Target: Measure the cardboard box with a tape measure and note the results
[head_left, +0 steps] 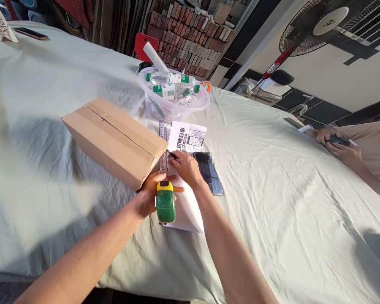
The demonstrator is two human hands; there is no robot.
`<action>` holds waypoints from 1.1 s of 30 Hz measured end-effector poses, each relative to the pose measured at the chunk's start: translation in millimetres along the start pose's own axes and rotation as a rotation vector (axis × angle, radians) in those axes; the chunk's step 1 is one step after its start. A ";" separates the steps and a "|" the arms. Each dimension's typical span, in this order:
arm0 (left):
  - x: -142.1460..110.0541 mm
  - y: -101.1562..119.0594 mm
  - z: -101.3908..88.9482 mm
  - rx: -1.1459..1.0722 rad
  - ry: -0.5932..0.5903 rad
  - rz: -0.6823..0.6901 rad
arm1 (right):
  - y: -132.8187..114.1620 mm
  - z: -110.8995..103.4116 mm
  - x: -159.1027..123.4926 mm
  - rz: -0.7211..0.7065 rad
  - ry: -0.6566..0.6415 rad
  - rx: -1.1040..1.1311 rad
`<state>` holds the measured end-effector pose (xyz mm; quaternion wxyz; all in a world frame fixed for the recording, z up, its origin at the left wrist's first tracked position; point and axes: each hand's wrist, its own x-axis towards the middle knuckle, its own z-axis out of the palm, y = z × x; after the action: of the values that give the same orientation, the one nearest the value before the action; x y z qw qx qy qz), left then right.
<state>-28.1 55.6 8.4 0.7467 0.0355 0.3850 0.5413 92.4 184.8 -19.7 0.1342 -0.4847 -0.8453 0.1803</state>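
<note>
1. Cloth (272, 190), pale green and wrinkled; it lies beneath everything you are handling.
2. Brick stack (186, 36), reddish and grey rows, beyond the cloth's far edge.
3. Pedestal fan (319, 25) with a round wire cage, upper right.
4. Another person's hands (335, 143), right edge, around a dark object that I cannot identify.
5. Cardboard box (117, 143), brown, a seam along its top; set at an angle, just left of your tape.
6. Translucent plastic basin (193, 107), beyond the box's right corner; holds clear water bottles (164, 91) with green caps.
7. White paper (186, 131), printed with Chinese characters and a phone drawing, right of the box, partly covered by your forearm and hand.
8. Your left hand (150, 190): grasping the tape measure (165, 207), green and yellow, fingertips showing past its right side. Blade drawn out, running away from you past the box corner toward the basin.
9. Your right hand (186, 166): pinching a slim pen-like tool (172, 154), black, tip near the blade and box corner; contact cannot be told.
10. Smartphone (213, 177), dark and glossy, just right of your right hand.
</note>
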 end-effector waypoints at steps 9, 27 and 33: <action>-1.3 -0.8 0.2 0.029 0.009 0.006 | -8.2 -15.0 4.0 0.144 -0.029 -0.042; -0.4 -1.1 19.5 0.076 0.049 -0.001 | 56.0 -35.3 -94.2 0.370 0.186 -0.202; 23.3 3.0 37.2 0.244 0.040 0.002 | 60.7 -39.6 -92.6 0.374 0.258 -0.109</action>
<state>-4.9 89.9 23.4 0.7285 0.1157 0.4630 0.4915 200.8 139.6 -15.4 0.1790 -0.6584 -0.7251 0.0927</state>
